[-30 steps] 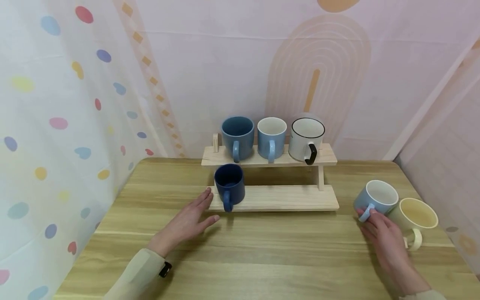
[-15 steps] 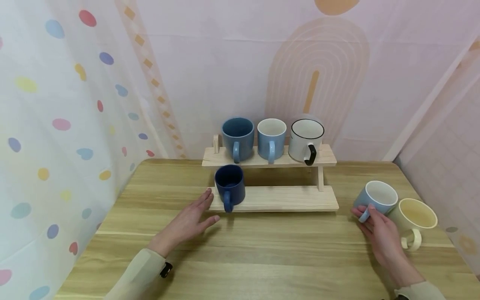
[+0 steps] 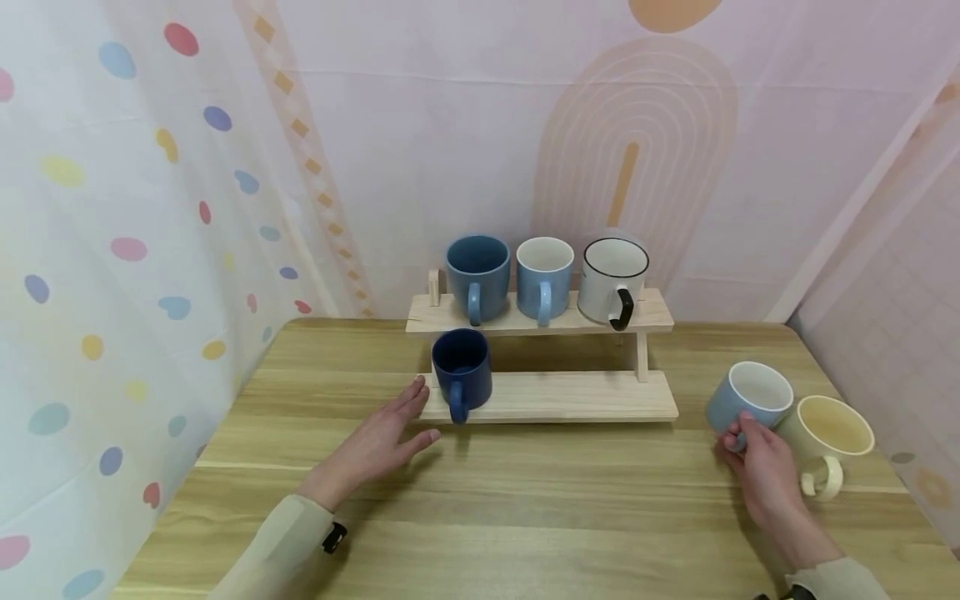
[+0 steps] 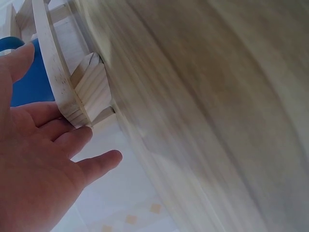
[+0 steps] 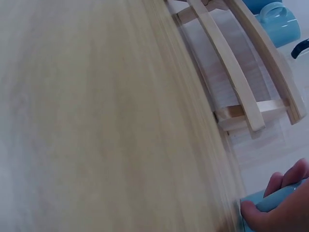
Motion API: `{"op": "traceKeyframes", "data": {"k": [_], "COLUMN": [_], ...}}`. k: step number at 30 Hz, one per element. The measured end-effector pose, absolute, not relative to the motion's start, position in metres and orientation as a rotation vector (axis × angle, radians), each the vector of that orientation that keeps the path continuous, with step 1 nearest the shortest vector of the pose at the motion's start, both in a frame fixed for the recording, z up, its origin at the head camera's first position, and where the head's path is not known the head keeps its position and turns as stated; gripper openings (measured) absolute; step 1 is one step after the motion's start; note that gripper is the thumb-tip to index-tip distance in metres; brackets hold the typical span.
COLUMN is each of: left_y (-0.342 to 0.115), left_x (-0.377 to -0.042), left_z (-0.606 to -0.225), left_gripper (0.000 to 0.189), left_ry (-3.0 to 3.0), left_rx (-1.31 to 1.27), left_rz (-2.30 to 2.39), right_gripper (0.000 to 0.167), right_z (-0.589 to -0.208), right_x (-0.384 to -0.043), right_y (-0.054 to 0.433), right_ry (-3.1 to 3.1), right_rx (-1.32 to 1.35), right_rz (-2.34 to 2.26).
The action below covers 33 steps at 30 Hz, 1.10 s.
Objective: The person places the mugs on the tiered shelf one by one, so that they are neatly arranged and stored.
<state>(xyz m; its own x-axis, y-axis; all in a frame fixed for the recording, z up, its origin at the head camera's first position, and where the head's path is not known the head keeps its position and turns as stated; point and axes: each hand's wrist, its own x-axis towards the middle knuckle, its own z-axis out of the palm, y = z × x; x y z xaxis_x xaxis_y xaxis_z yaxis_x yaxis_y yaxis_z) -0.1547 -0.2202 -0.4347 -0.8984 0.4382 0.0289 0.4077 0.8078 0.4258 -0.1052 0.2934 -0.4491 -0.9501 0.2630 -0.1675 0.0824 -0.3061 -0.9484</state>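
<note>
Now right grip (image 3: 767,473) closer around the handle (image 5: 278,197) of light-blue mug (image 3: 726,407)

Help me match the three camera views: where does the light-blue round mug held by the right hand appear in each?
Head: light-blue round mug with a white inside, at right, its handle held by the right hand.
Left wrist: not in it.
Right wrist: bottom-right corner, only partly in view.
Shared landmark: pale wooden two-tier rack, near the middle in head, upper left in left wrist, upper right in right wrist.

Both cream sleeves (image 3: 273,546) show something black (image 3: 334,537) at the cuff (image 3: 313,510).
</note>
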Motion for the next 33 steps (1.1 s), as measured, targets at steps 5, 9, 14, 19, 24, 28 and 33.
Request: {"op": "traceKeyframes", "data": {"k": [5,9,14,19,24,28,33], "left_y": [-0.220,-0.219,-0.218,-0.221,-0.225,-0.226,-0.225], "left_x": [-0.155,-0.156,-0.157,-0.160,-0.165,-0.170,-0.172], "left_z": [-0.436,-0.436,-0.434,-0.431,-0.431,-0.431,-0.430], "left_gripper": [0.076,0.075,0.072,0.058,0.048,0.044,0.042], "left_ry": [2.931,2.946,2.970,3.019,3.064,3.088,3.091], "left_rx": [0.709,0.722,0.738,0.786,0.917,1.001,1.020], "left_rz": [0.650,0.612,0.579,0.543,0.476,0.444,0.446], "right_gripper": [0.037,0.037,0.035,0.033,0.031,0.030,0.030], "right_z": [-0.447,-0.446,-0.444,-0.436,-0.426,-0.420,-0.416], "right_x": [-0.103,-0.101,-0.097,-0.093,-0.086,-0.081,-0.075], "right_y": [0.297,0.297,0.291,0.282,0.277,0.272,0.265], "right_ry": [-1.777,-1.840,-1.847,-1.791,-1.766,-1.742,-1.680], "right_rx": [-0.459,-0.438,-0.362,-0.271,-0.163,-0.098,0.013], "right_rz": [2.378,2.331,2.289,2.260,2.276,2.308,2.359]}}
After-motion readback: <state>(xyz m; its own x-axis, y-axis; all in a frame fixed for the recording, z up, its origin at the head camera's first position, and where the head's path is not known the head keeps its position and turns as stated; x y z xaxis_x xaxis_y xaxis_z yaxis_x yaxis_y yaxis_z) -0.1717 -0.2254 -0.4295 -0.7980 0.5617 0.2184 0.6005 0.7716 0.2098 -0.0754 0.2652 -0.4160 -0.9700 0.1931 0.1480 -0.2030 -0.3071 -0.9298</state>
